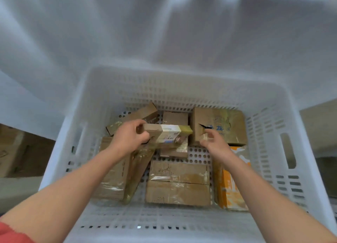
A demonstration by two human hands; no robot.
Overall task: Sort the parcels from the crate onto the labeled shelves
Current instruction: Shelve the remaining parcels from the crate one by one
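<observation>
Inside the white slotted crate point(269, 115), both bare hands reach down among the cardboard parcels. The left hand point(127, 138) has its fingers point(140, 128) wrapped around the left end of a small labelled parcel point(167, 135) — a slim brown box with a white shipping label and yellowish tape at its right end — and holds it raised above the others near the crate's middle. The right hand point(213, 141) is just right of that parcel, its fingers loosely curled and partly spread, gripping nothing; whether they touch the parcel's right end cannot be told through the blur.

Behind the right hand, at the far right of the crate, stands a large box with blue print point(224, 126) and a torn gash in its front face. A long narrow box point(135, 117) lies tilted at the far left, and a small square box point(175, 117) sits between the two. Nearer, a wide taped box point(178, 182) lies flat in the middle, an orange and white package point(229, 184) along the right wall, and a flat carton point(113, 175) under the left forearm. Outside the crate at the left — a stacked brown carton point(18, 151).
</observation>
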